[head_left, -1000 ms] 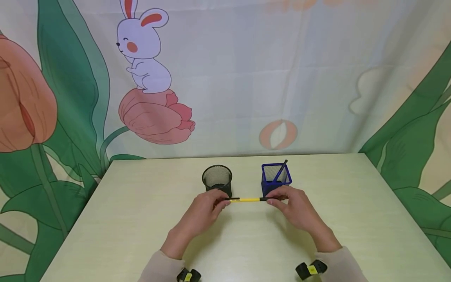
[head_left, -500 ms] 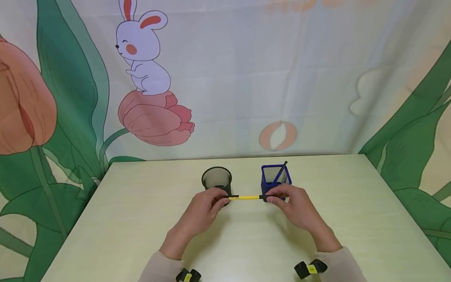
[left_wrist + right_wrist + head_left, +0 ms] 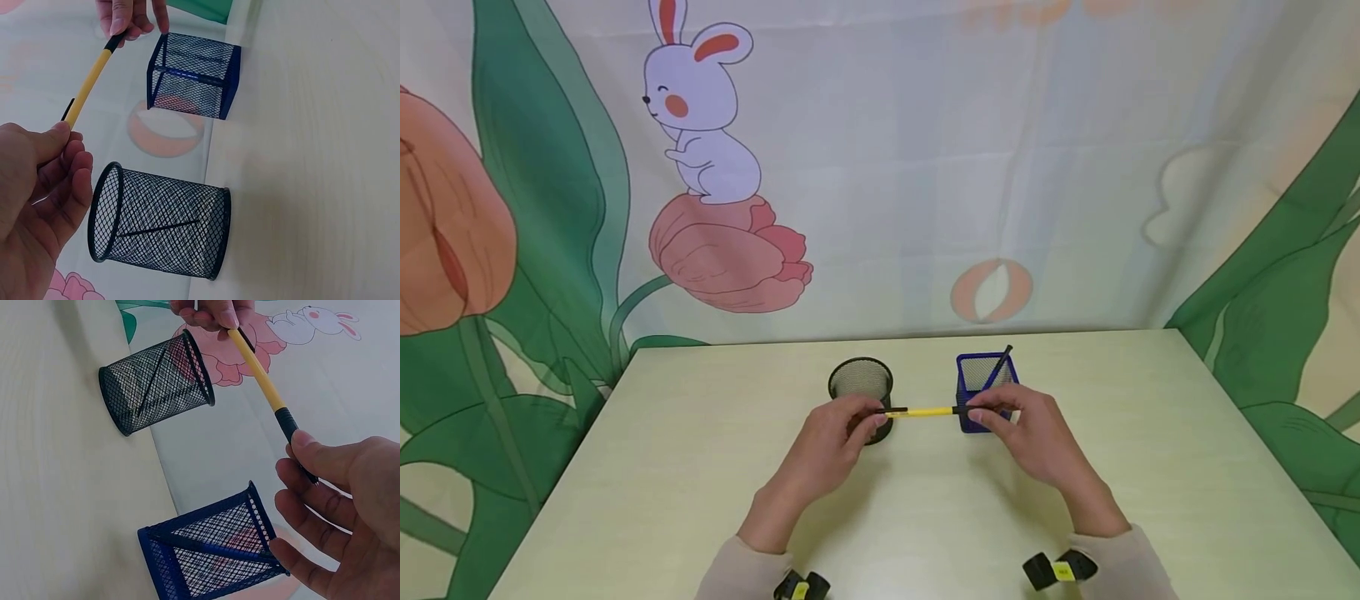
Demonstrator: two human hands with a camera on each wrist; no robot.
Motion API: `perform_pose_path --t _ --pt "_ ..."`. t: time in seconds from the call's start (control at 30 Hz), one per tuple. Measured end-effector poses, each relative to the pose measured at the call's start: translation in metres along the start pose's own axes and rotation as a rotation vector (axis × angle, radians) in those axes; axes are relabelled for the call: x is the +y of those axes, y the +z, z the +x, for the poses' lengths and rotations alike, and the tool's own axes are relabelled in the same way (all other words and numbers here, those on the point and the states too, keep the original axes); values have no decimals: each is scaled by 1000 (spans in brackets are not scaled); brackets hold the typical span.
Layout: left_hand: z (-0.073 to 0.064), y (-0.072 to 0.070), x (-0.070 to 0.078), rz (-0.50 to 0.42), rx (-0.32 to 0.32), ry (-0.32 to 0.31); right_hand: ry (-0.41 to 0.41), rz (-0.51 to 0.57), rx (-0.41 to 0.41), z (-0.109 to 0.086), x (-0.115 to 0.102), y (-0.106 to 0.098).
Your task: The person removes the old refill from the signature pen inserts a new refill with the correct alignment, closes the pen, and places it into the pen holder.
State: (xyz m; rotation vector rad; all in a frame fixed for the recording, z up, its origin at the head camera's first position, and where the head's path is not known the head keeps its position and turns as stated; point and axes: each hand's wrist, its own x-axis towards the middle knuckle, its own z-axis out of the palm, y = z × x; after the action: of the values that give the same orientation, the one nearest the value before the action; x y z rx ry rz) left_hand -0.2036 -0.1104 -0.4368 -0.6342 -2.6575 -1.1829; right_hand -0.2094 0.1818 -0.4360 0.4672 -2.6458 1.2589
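Note:
A ballpoint pen with a yellow barrel and black grip is held level above the table between both hands. My left hand pinches its clip end between thumb and fingers. At the black grip end, my right hand pinches it near the tip, its other fingers spread loosely in the right wrist view. Behind the left hand stands a round black mesh pen cup. A square blue mesh pen holder stands behind the right hand, whose fingertips overlap its rim; a dark blue pen leans inside it.
Both holders stand on a pale wooden table. A printed curtain with a rabbit and tulips hangs behind its far edge. A thin dark line shows through the black cup's mesh. Black wrist devices sit at both sleeves.
Both hands have raised the yellow pen slightly, and more of the two holders' lower parts shows beneath it. The grips stay the same. The head view has shifted a little.

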Motion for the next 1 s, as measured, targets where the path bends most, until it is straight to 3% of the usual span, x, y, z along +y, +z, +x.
perform_pose_path --t 0.37,1.0 --pt "-1 0 3 -159 37 18 -23 6 46 0 -5 -1" --pt "1 1 4 -173 68 37 -35 -2 54 0 -12 -4"
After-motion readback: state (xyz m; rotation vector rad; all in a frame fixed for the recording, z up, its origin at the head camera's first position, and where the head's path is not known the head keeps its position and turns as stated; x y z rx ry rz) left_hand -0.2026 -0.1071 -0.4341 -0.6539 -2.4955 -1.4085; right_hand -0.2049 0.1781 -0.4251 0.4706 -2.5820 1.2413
